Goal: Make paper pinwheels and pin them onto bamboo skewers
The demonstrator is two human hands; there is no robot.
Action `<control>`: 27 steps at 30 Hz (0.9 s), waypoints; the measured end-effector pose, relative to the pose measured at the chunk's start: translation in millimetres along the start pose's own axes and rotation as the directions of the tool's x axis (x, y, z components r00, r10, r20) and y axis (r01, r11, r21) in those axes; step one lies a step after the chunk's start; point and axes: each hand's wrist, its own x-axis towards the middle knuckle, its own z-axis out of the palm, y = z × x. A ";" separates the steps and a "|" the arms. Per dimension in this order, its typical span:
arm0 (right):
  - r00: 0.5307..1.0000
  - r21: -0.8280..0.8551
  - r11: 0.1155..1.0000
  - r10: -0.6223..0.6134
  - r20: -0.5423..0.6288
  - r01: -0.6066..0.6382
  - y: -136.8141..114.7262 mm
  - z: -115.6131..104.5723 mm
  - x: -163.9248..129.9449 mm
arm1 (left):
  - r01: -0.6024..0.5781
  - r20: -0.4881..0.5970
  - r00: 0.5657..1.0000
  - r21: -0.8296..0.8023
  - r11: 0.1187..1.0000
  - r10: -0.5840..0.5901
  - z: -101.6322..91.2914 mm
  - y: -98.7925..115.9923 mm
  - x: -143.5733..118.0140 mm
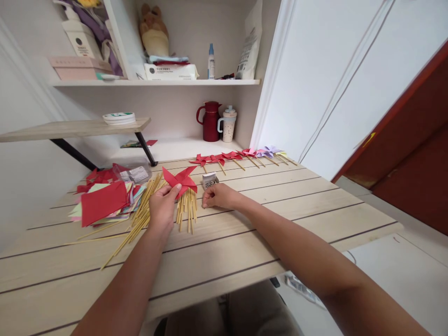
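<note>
Between thumb and fingers, my left hand (163,205) grips a red paper pinwheel (184,178) by its middle, with the four blades spread. Beneath it lie several short wooden sticks (189,210). My right hand (217,196) has its fingertips pinched together just in front of a small box (210,178) of shiny metal pieces. Whatever is in that pinch, if anything, is too small to make out. To the left, long thin sticks (140,221) lie in a loose pile beside a stack of coloured paper sheets with a red sheet (105,203) on top.
Finished pinwheels on sticks (233,156) line the table's back edge. A dark red jug (211,121) and a speckled cup (229,123) stand behind them. A small raised wooden shelf (77,127) is at the left. The table's front edge (224,297) is near my lap.
</note>
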 end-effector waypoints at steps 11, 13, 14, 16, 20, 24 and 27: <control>0.997 0.027 0.999 -0.038 -0.071 0.040 5.6 2.0 3.2 | -0.008 0.020 1.000 0.021 1.000 0.007 0.8 4.6 -2.9; 0.996 0.046 0.998 -0.039 -0.083 0.043 6.4 2.0 3.3 | -0.008 0.027 1.000 0.022 1.000 0.008 0.9 4.5 -2.8; 0.995 0.059 0.997 -0.040 -0.089 0.046 6.6 1.8 3.0 | -0.008 0.031 0.999 0.021 1.000 0.008 0.7 4.2 -2.5; 0.994 0.089 0.995 -0.046 -0.099 0.055 6.6 1.4 1.9 | -0.007 0.034 0.999 0.022 1.000 0.006 0.2 3.4 -1.9; 0.995 0.154 0.985 -0.065 -0.082 0.077 6.4 0.9 0.4 | -0.012 0.037 0.999 0.052 0.999 0.011 -0.6 2.4 -1.3; 0.995 0.187 0.978 -0.084 -0.047 0.091 8.8 2.0 2.2 | -0.025 0.053 0.998 0.059 0.998 0.022 -0.1 3.8 -3.4; 0.993 0.234 0.965 -0.116 -0.021 0.117 10.4 3.2 3.4 | -0.034 0.044 0.999 0.047 0.998 0.032 0.4 5.0 -5.1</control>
